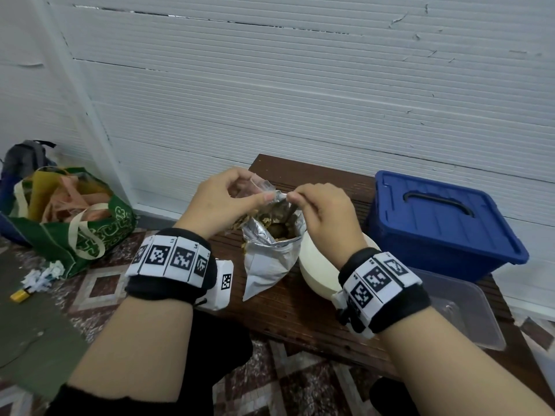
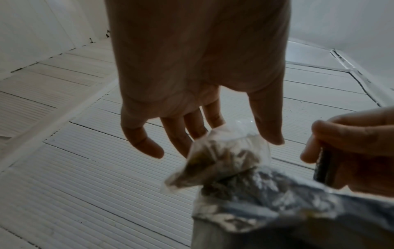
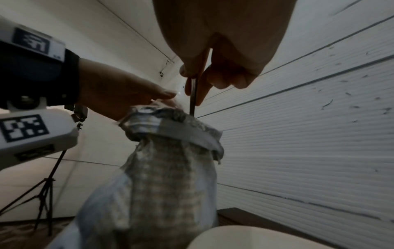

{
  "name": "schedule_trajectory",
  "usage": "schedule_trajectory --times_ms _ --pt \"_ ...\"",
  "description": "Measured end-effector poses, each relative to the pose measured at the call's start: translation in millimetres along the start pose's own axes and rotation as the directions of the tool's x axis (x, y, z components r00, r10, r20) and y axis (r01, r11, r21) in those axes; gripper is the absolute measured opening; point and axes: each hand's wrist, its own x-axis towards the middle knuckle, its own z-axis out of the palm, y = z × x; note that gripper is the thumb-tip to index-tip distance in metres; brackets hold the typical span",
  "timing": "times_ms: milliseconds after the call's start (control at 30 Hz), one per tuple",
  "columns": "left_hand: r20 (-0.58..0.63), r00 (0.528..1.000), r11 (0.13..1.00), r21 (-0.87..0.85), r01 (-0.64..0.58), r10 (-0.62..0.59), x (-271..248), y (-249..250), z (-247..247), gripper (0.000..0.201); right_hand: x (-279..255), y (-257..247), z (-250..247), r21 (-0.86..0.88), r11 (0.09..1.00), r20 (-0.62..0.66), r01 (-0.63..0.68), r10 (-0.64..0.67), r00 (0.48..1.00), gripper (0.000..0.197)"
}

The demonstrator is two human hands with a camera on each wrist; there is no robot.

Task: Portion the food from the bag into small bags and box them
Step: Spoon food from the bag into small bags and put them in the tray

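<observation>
On the brown wooden table (image 1: 300, 313) stands an open foil food bag (image 1: 267, 253) with dark, chunky food inside. My left hand (image 1: 253, 193) pinches the mouth of a small clear bag (image 1: 263, 184) just above the foil bag's left rim. In the left wrist view the small clear bag (image 2: 230, 151) holds some food. My right hand (image 1: 295, 198) grips a metal spoon (image 3: 193, 96) by its handle. The spoon's lower end dips into the foil bag (image 3: 170, 168), where it is hidden. A blue lidded box (image 1: 444, 223) sits to the right.
A white bowl (image 1: 315, 265) stands right of the foil bag, under my right wrist. A clear plastic container (image 1: 459, 310) lies at the table's right front. On the floor to the left are a stuffed green tote (image 1: 69, 217), scraps of paper (image 1: 42, 277) and a tripod (image 3: 44, 190).
</observation>
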Motion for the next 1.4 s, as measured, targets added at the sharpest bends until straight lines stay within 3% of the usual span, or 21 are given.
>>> schedule_trajectory --times_ms 233,467,667,933,1133,1267,1400 --pt "0.008 1.0 1.0 -0.01 0.003 -0.003 0 -2 0 0.026 -1 -2 1 0.172 0.943 -0.082 -0.285 0.302 0.95 0.027" --pt "0.012 1.0 1.0 -0.002 -0.006 0.006 0 -3 4 0.032 -1 5 -7 0.288 0.776 -0.124 -0.56 0.611 0.782 0.031" --pt "-0.012 0.999 0.999 -0.014 -0.033 0.033 -1 -4 8 0.033 4 11 -12 0.38 0.642 -0.133 -0.666 0.75 0.648 0.033" --pt "-0.043 0.999 0.999 -0.021 -0.034 0.033 0 -5 6 0.046 12 18 -33 0.396 0.594 -0.191 -0.701 0.799 0.57 0.037" --pt "-0.042 0.999 1.0 0.014 -0.025 0.026 1 -8 6 0.044 24 19 -58 0.414 0.618 -0.268 -0.669 0.785 0.559 0.034" --pt "-0.011 0.999 0.999 0.038 -0.031 0.032 1 -7 10 0.045 34 16 -63 0.398 0.659 -0.29 -0.638 0.751 0.594 0.035" --pt "0.024 0.999 0.999 0.038 -0.039 0.038 2 -6 13 0.047 41 8 -55 0.365 0.677 -0.225 -0.639 0.73 0.646 0.035"
